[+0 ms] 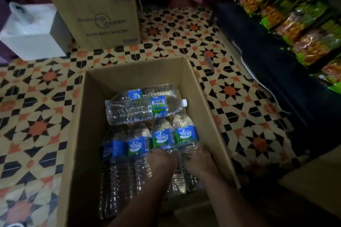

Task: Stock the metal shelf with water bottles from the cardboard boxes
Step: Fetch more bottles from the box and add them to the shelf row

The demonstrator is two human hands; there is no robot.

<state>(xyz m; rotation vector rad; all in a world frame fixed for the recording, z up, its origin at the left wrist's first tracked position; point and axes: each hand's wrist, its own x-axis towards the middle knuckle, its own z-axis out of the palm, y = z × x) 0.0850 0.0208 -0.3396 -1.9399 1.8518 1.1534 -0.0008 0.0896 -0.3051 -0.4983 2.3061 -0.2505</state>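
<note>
Patterned star tiles (40, 123) cover the floor, with a white box (31, 42) far left and a printed carton (103, 20) beside it. Centre, the open cardboard box (86, 116) holds water bottles (140, 110). Left hand (162, 158) and right hand (197, 158) each close around a bottle, it seems. Right: snack packets (302, 29) on a dark shelf (273, 64).

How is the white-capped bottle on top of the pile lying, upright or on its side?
On its side: the white-capped bottle lies crosswise atop the others in the open cardboard box, cap pointing right.
</note>
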